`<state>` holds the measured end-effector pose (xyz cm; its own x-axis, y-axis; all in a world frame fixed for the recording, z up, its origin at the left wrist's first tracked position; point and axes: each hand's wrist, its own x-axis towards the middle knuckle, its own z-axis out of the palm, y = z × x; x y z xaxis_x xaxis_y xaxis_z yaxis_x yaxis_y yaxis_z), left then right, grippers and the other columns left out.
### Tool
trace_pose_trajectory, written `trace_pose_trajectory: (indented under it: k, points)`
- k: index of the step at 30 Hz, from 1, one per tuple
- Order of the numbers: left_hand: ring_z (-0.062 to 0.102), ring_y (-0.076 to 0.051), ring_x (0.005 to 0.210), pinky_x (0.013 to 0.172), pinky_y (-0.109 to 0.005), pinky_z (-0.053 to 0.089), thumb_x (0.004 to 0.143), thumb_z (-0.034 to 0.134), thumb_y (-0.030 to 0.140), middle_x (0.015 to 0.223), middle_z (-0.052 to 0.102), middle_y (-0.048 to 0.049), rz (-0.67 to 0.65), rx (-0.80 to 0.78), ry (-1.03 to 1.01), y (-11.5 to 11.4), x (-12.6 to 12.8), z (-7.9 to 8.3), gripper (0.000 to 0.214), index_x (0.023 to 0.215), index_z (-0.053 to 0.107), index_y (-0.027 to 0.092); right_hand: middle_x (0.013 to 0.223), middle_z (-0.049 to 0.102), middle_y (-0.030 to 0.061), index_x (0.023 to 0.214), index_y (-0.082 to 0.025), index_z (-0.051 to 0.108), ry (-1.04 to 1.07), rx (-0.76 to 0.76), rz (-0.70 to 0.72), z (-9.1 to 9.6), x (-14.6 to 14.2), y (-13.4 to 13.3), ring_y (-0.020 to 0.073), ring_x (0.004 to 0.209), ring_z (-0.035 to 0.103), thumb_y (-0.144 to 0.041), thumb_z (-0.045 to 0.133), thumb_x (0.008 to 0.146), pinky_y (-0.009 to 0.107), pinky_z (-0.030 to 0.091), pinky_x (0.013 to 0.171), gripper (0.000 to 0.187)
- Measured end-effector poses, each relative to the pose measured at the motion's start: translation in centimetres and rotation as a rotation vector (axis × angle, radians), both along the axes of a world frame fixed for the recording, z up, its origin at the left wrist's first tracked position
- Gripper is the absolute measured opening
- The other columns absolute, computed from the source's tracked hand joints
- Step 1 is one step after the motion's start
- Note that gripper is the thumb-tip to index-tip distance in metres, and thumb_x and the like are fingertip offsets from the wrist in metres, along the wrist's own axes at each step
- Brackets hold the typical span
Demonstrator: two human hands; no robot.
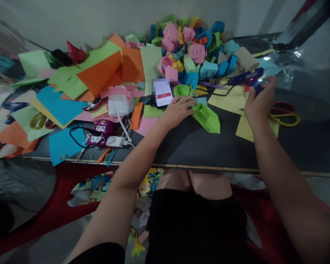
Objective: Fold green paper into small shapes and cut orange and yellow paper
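My left hand (177,110) rests on the dark table (198,146), fingers curled against a folded green paper shape (207,117) and holding its near edge. My right hand (260,102) reaches to the right and is closed round the handle of a dark blue glue gun (246,79) with a small red light. A sheet of yellow paper (231,101) lies under the gun and between the hands. A phone (162,93) with a lit screen stands just behind the left hand.
A heap of folded paper boxes (192,47) in pink, blue and green fills the back. Loose coloured sheets (99,73) cover the left. Red-and-yellow scissors (284,113) lie at the right. White chargers (118,106), a purple device (100,134) and cables sit near the front edge.
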<state>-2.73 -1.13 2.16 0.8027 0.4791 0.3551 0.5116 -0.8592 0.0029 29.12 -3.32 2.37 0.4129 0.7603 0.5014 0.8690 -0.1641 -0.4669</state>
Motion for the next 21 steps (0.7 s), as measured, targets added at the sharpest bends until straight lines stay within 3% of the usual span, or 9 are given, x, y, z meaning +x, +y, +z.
trace_pose_trajectory:
  k: [3, 6, 10, 13, 15, 18, 21]
  points:
    - [0.047, -0.028, 0.142, 0.113, -0.047, 0.039, 0.098, 0.057, 0.015, 0.143, 0.062, -0.0099, 0.022, 0.006, -0.012, -0.1, 0.1, 0.0, 0.019, 0.101, 0.074, 0.022, 0.13, 0.062, 0.0307, 0.126, -0.007, 0.058, -0.043, -0.104, -0.049, -0.2, -0.1, 0.2, 0.0406, 0.123, 0.056, -0.011, 0.06, 0.084, 0.054, 0.038, 0.101, 0.042]
    - [0.046, -0.03, 0.143, 0.114, -0.048, 0.038, 0.098, 0.057, 0.016, 0.148, 0.058, -0.0098, 0.056, -0.009, -0.028, -0.2, 0.2, 0.0, 0.018, 0.102, 0.074, 0.022, 0.134, 0.062, 0.0282, 0.126, -0.011, 0.062, -0.148, -0.006, 0.051, 0.1, -0.4, -0.2, 0.0411, 0.128, 0.054, -0.013, 0.06, 0.086, 0.059, 0.034, 0.105, 0.039]
    - [0.044, -0.031, 0.144, 0.115, -0.05, 0.038, 0.099, 0.053, 0.018, 0.148, 0.057, -0.0108, 0.085, -0.044, -0.04, -0.1, 0.3, -0.1, 0.022, 0.105, 0.074, 0.022, 0.134, 0.068, 0.0148, 0.124, -0.023, 0.068, -0.258, 0.121, 0.525, 0.9, -1.8, -1.2, 0.0323, 0.128, 0.059, -0.02, 0.052, 0.098, 0.053, 0.04, 0.108, 0.031]
    - [0.043, -0.031, 0.145, 0.115, -0.05, 0.038, 0.1, 0.052, 0.02, 0.148, 0.057, -0.0114, 0.101, -0.08, -0.04, 0.0, 0.3, -0.1, 0.024, 0.105, 0.075, 0.022, 0.135, 0.07, 0.0071, 0.119, -0.031, 0.073, -0.231, 0.059, 0.881, 1.0, -3.3, -1.9, 0.0286, 0.126, 0.063, -0.02, 0.054, 0.097, 0.05, 0.046, 0.107, 0.031]
    - [0.042, -0.031, 0.145, 0.116, -0.05, 0.037, 0.101, 0.051, 0.021, 0.148, 0.056, -0.011, 0.108, -0.107, -0.044, 0.0, 0.3, -0.1, 0.024, 0.106, 0.075, 0.022, 0.128, 0.074, 0.0032, 0.114, -0.033, 0.077, -0.18, -0.024, 1.038, 0.9, -4.0, -2.2, 0.0264, 0.118, 0.068, -0.018, 0.055, 0.095, 0.047, 0.052, 0.102, 0.032]
    - [0.04, -0.03, 0.146, 0.118, -0.05, 0.035, 0.101, 0.05, 0.023, 0.15, 0.054, -0.0098, 0.119, -0.154, -0.054, 0.0, 0.4, -0.1, 0.026, 0.107, 0.075, 0.022, 0.108, 0.081, 0.0007, 0.107, -0.033, 0.081, -0.066, -0.145, 1.116, 0.6, -4.4, -2.5, 0.0207, 0.09, 0.075, -0.017, 0.054, 0.093, 0.035, 0.058, 0.081, 0.034]
    - [0.038, -0.03, 0.146, 0.119, -0.051, 0.033, 0.102, 0.047, 0.023, 0.153, 0.052, -0.0092, 0.143, -0.198, -0.066, 0.1, 0.5, -0.4, 0.029, 0.108, 0.075, 0.022, 0.107, 0.081, 0.0012, 0.109, -0.031, 0.082, 0.02, -0.183, 1.072, 0.6, -4.1, -2.7, 0.0178, 0.078, 0.074, -0.016, 0.055, 0.09, 0.03, 0.056, 0.07, 0.036]
